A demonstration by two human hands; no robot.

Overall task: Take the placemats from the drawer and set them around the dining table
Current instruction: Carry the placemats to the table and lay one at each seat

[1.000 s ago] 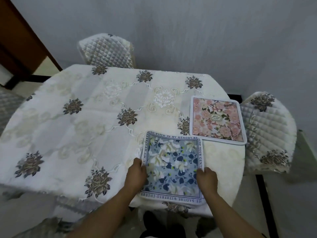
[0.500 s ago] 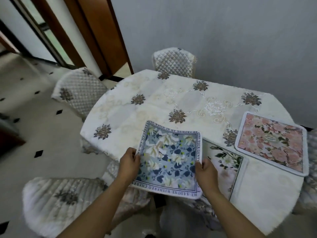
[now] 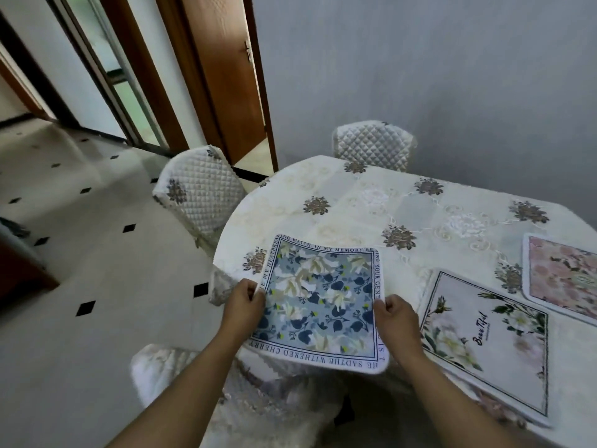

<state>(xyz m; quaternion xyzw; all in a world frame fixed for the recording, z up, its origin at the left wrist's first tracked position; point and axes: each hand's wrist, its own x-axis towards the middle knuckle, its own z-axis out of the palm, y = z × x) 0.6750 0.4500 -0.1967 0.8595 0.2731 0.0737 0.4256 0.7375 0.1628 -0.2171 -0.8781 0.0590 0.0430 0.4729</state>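
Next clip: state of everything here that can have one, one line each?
blue placemat: held at both side edges, over the table's near edge
left grip: pinches the blue placemat's left edge
right grip: grips its right edge
white floral placemat: flat on the table
pink placemat: flat on the table, partly out of frame
door: open

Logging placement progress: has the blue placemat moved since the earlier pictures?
Yes. The blue placemat has shifted left, away from the pink placemat, uncovering the white placemat.
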